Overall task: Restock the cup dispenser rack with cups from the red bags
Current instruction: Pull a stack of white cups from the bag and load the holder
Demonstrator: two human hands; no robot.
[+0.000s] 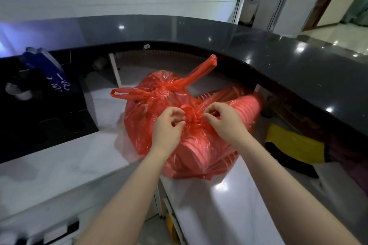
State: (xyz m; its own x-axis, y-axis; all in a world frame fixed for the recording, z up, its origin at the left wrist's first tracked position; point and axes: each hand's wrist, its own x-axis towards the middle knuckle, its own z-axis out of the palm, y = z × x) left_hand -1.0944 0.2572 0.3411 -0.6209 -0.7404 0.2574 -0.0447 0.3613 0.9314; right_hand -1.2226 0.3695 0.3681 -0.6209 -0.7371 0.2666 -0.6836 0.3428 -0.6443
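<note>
Two red plastic bags lie on the white counter [65, 157]. The near red bag [201, 153] is stuffed with stacked cups that show through the plastic as ribbed rows. Its tied knot [192, 116] sits on top. My left hand [169, 127] pinches the knot from the left, and my right hand [225, 119] pinches it from the right. The far red bag [157, 89] lies behind, tied shut, with its handles sticking up and out. No cup dispenser rack is plainly in view.
A dark curved upper counter [278, 49] wraps round the back and right. A black block [39, 109] with blue items stands at the left. A yellow and black object [294, 149] lies at the right under the ledge. A gap in the counter opens below the near bag.
</note>
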